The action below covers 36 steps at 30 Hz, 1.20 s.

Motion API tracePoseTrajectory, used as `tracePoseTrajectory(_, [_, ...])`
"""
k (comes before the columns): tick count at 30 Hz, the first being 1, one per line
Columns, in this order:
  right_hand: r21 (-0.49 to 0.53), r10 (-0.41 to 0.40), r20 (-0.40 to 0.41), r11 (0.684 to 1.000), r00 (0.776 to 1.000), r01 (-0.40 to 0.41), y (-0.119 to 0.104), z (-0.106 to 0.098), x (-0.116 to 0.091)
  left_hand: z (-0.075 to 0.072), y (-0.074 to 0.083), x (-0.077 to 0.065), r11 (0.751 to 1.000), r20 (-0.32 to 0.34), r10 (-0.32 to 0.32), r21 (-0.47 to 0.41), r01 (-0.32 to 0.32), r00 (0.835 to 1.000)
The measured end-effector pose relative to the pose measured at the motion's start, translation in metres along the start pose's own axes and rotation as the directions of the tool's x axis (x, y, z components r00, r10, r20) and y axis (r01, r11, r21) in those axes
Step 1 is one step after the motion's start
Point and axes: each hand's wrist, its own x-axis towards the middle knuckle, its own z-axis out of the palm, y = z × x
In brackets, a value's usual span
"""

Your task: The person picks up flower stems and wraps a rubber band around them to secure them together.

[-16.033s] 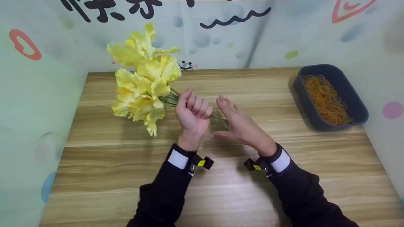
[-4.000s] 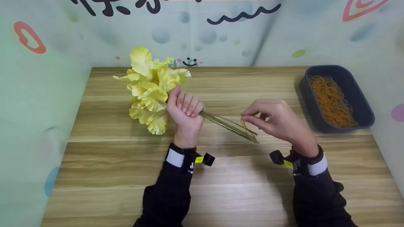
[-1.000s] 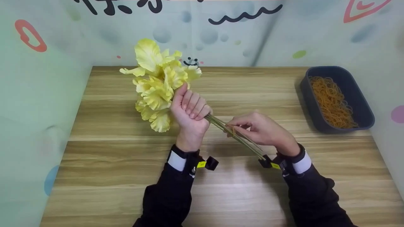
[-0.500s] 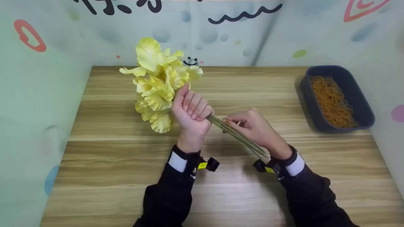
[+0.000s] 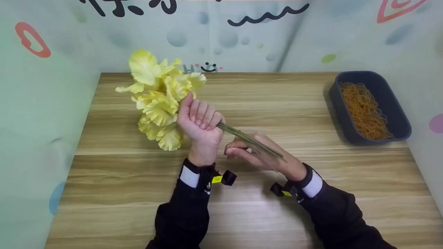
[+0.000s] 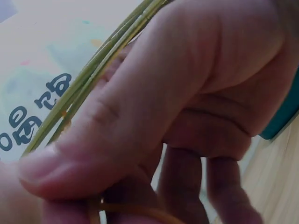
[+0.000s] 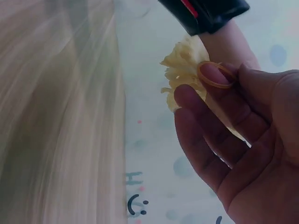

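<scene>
Left hand (image 5: 201, 126): grip curled round green stems (image 5: 237, 132) just below yellow ruffled flowers (image 5: 161, 100); blooms toward far left of worktop (image 5: 114, 193), stems slanting down to right. Right hand (image 5: 254, 158): behind lower stems in head view, thumb and index fingertip together, pinching rubber band (image 7: 215, 86), small loop round index fingertip; other fingers loosely bent. Whether band also touches stems: cannot tell. Dark blue tub (image 5: 341, 126) at far right of worktop, heap of orange-tan rubber bands (image 5: 361, 114) inside, well apart from hands. Black sleeves (image 5: 183, 218) on both arms.
</scene>
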Motion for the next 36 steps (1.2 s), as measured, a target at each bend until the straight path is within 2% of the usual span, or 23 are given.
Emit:
tracePoseTrajectory(4, [-0.015, 0.101, 0.034, 0.995, 0.994, -0.101, -0.008, 0.002, -0.001, 0.000, 0.005, 0.003, 0.997, -0.020, 0.077, 0.005, -0.077, 0.997])
tracePoseTrajectory(9, [-0.071, 0.189, 0.111, 0.981, 0.976, -0.182, -0.023, 0.000, -0.006, -0.003, 0.013, 0.008, 0.988, -0.056, 0.153, 0.020, -0.152, 0.987])
tracePoseTrajectory(13, [-0.159, 0.218, 0.164, 0.968, 0.962, -0.193, -0.036, 0.001, -0.011, -0.004, 0.017, 0.010, 0.980, -0.049, 0.194, 0.052, -0.191, 0.980])
tracePoseTrajectory(15, [-0.178, 0.205, 0.180, 0.969, 0.962, -0.174, -0.043, 0.001, -0.013, -0.005, 0.016, 0.010, 0.976, -0.038, 0.209, 0.076, -0.205, 0.977])
tracePoseTrajectory(19, [-0.148, 0.180, 0.183, 0.977, 0.967, -0.154, -0.053, -0.001, -0.016, -0.006, 0.012, 0.010, 0.968, -0.014, 0.218, 0.132, -0.214, 0.976])
tracePoseTrajectory(22, [-0.090, 0.192, 0.153, 0.980, 0.969, -0.179, -0.056, -0.005, -0.017, -0.006, 0.009, 0.009, 0.960, -0.005, 0.218, 0.180, -0.213, 0.976])
tracePoseTrajectory(25, [0.036, 0.233, 0.078, 0.971, 0.969, -0.236, -0.053, -0.012, -0.017, -0.004, 0.006, 0.007, 0.948, 0.003, 0.226, 0.230, -0.220, 0.974])
tracePoseTrajectory(28, [0.197, 0.325, 0.000, 0.927, 0.946, -0.318, -0.048, -0.018, -0.015, -0.002, 0.004, 0.006, 0.930, 0.022, 0.241, 0.281, -0.237, 0.970])
tracePoseTrajectory(30, [0.260, 0.385, -0.028, 0.894, 0.922, -0.366, -0.043, -0.020, -0.013, -0.002, 0.002, 0.005, 0.918, 0.039, 0.247, 0.311, -0.246, 0.968])
tracePoseTrajectory(32, [0.275, 0.423, -0.038, 0.875, 0.905, -0.397, -0.039, -0.021, -0.012, -0.002, 0.000, 0.004, 0.904, 0.061, 0.248, 0.345, -0.253, 0.967])
tracePoseTrajectory(36, [0.175, 0.431, -0.049, 0.892, 0.901, -0.417, -0.034, -0.023, -0.010, -0.003, -0.005, 0.002, 0.879, 0.108, 0.204, 0.418, -0.231, 0.973])
